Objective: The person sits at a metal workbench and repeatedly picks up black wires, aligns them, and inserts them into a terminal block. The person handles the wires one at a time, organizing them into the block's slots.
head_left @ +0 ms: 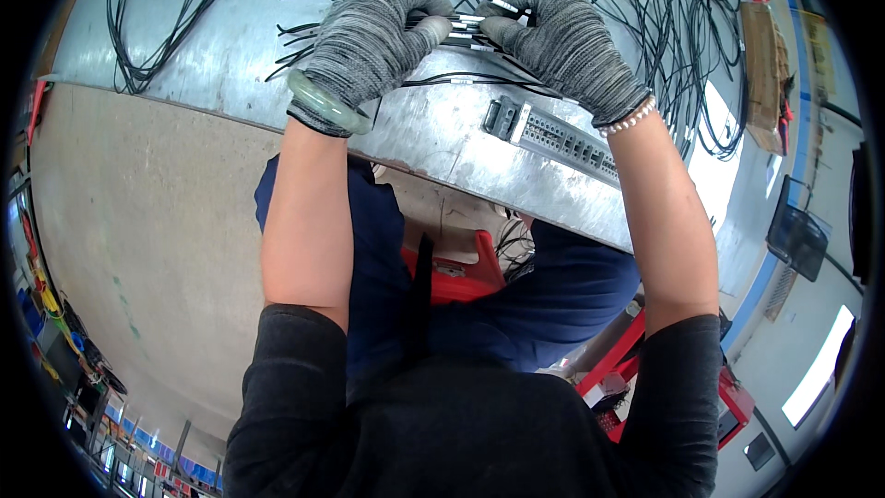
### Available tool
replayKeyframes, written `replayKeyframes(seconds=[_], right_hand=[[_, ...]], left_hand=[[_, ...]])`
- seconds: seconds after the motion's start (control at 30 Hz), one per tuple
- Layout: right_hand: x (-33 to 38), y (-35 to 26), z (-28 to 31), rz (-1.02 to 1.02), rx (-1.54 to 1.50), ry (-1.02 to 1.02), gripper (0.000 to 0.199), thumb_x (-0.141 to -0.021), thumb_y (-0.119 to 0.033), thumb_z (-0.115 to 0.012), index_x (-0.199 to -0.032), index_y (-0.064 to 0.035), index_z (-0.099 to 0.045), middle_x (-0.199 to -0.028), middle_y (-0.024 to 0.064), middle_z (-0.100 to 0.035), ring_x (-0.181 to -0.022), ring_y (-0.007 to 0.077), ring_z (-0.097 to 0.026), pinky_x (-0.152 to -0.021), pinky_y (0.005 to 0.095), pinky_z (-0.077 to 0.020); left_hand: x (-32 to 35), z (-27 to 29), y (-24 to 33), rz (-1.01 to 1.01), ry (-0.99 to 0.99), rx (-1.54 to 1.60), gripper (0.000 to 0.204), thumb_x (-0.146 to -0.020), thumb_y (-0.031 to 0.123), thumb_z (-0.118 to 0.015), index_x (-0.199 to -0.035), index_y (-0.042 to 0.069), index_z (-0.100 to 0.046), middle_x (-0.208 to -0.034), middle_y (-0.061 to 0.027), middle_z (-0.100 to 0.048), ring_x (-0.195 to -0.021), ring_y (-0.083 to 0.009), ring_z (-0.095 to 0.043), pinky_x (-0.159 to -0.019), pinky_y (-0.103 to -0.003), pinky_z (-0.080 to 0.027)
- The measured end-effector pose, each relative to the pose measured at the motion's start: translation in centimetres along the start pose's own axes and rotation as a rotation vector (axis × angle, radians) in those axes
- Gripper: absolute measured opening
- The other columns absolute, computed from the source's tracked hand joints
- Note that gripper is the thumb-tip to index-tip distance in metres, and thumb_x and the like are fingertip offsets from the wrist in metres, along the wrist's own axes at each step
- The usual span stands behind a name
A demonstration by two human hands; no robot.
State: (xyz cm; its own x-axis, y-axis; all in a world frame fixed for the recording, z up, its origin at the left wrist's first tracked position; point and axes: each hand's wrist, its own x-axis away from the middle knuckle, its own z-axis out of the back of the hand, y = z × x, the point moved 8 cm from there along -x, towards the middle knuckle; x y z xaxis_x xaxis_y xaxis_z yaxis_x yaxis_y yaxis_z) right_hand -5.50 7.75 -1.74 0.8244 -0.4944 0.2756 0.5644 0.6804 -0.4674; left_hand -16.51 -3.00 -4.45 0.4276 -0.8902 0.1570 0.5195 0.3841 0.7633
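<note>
Grey knit gloves cover both of my hands, which meet over the metal table (406, 134). My left hand (378, 37) is closed round several black wires (300, 37), whose loose ends stick out on its left side. Close beside it, my right hand (562, 46) pinches black wires with white label sleeves (503, 5) between thumb and fingers. More labelled wires (475, 79) lie on the table just below the hands. A long grey multi-pin connector block (562, 140) rests near the front edge, under my right wrist. The exact grip points are partly hidden by the gloves.
A tangle of black wires (664, 28) spreads over the table's right side, with another looped bundle (138, 37) at the far left. A cardboard piece (763, 74) stands along the right edge. Below the table sits a red object (461, 272) between my legs.
</note>
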Motion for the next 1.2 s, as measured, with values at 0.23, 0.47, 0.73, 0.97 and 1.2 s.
replayKeyframes(seconds=[0.23, 0.47, 0.73, 0.97, 1.2], right_hand=[[-0.4, -0.1, -0.5, 0.063, 0.148, 0.079, 0.03, -0.085, -0.03, -0.063, -0.107, -0.0102, -0.067, -0.097, 0.0127, -0.064, -0.09, 0.0257, -0.065, -0.084, 0.0362, -0.0508], [-0.3, -0.2, -0.5, 0.118, 0.227, 0.106, 0.03, -0.086, -0.032, -0.062, -0.108, -0.0116, -0.066, -0.095, 0.0116, -0.065, -0.089, 0.0253, -0.065, -0.084, 0.0362, -0.0509], [-0.7, -0.1, -0.5, 0.028, 0.124, -0.026, 0.034, -0.087, -0.033, -0.059, -0.11, -0.0078, -0.064, -0.091, 0.0132, -0.068, -0.087, 0.026, -0.066, -0.085, 0.0382, -0.0507], [-1.3, -0.1, 0.0, 0.069, 0.088, 0.024, 0.024, -0.084, -0.023, -0.06, -0.092, -0.0007, -0.065, -0.078, 0.0194, -0.065, -0.073, 0.0319, -0.064, -0.069, 0.0389, -0.0496], [-0.9, -0.7, 0.5, 0.138, -0.018, 0.017, 0.023, -0.083, -0.02, -0.059, -0.095, -0.0003, -0.063, -0.078, 0.0215, -0.064, -0.075, 0.0357, -0.063, -0.07, 0.0407, -0.0493]], left_hand=[[-0.3, -0.5, 0.2, 0.0, -0.007, -0.131, 0.022, -0.084, 0.023, -0.068, -0.102, 0.01, -0.069, -0.089, -0.0064, -0.069, -0.083, -0.0164, -0.064, -0.081, -0.032, -0.051], [-0.6, -0.6, 0.6, -0.049, 0.02, -0.17, 0.022, -0.086, 0.023, -0.066, -0.103, 0.01, -0.068, -0.089, -0.0078, -0.068, -0.084, -0.0191, -0.063, -0.082, -0.034, -0.05], [-1.3, -0.9, -0.6, -0.02, 0.012, -0.091, 0.029, -0.087, 0.031, -0.065, -0.107, 0.01, -0.067, -0.095, -0.0085, -0.068, -0.088, -0.0198, -0.063, -0.085, -0.035, -0.05], [-2.3, -1.5, -0.9, -0.111, -0.004, -0.142, 0.031, -0.088, 0.03, -0.062, -0.109, 0.008, -0.065, -0.1, -0.0107, -0.067, -0.096, -0.0231, -0.062, -0.089, -0.035, -0.048], [-2.3, -1.8, -0.8, -0.138, 0.009, -0.288, 0.037, -0.094, 0.039, -0.051, -0.113, 0.009, -0.063, -0.105, -0.0126, -0.065, -0.1, -0.0276, -0.061, -0.093, -0.038, -0.044]])
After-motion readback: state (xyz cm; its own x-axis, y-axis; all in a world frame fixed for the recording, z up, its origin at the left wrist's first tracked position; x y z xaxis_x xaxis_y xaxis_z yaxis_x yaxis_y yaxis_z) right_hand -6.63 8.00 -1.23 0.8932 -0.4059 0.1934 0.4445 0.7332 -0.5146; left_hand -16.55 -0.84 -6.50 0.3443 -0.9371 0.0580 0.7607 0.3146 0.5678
